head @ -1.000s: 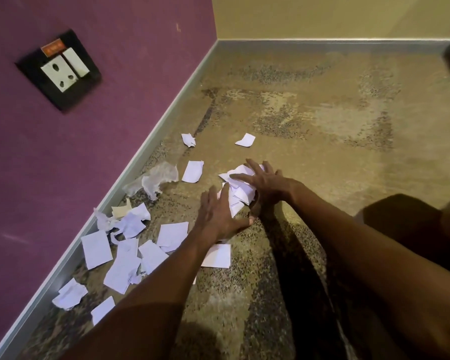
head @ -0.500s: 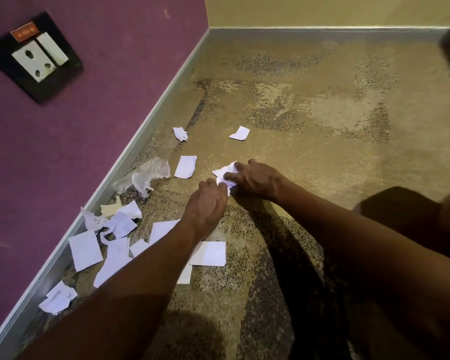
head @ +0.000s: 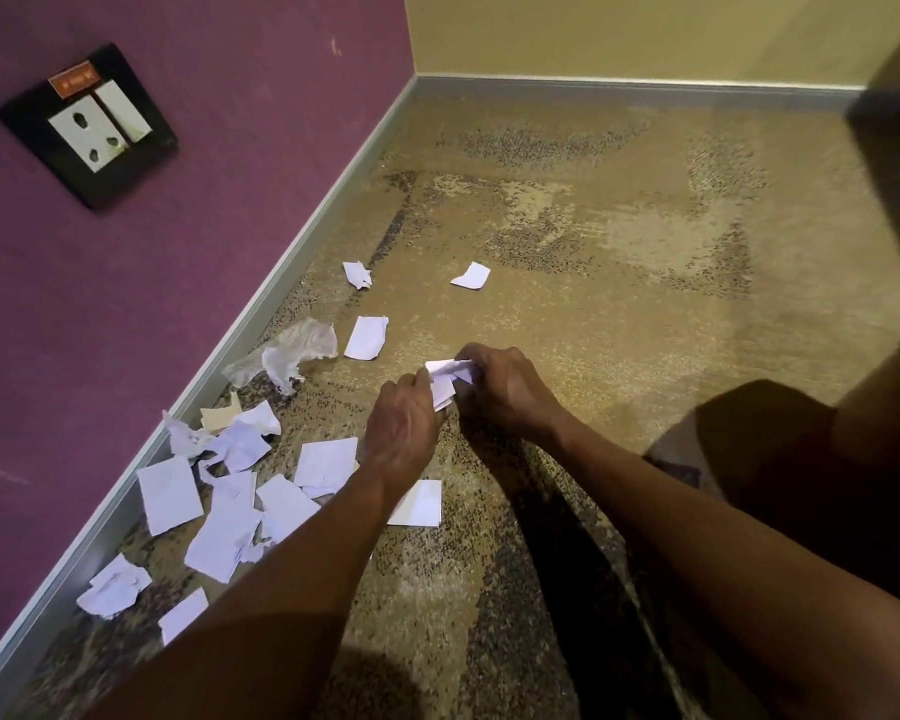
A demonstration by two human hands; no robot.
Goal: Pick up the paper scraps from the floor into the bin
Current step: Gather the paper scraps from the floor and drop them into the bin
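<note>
Near the person, lots of white paper scraps (head: 219, 517) lie on the floor (head: 567, 324) by the purple wall (head: 188, 241), to the left of the arms. One flat scrap (head: 419, 504) lies just beside the left arm. A bit farther, the left hand (head: 404, 433) and the right hand (head: 500, 392) are pressed together, both closed on a small bunch of paper (head: 445, 381). Far past the hands lie three more scraps (head: 367, 337) and a crumpled tissue (head: 287, 356). The big pile is on the left, so I think the left hand is nearer to it. No bin can be seen.
</note>
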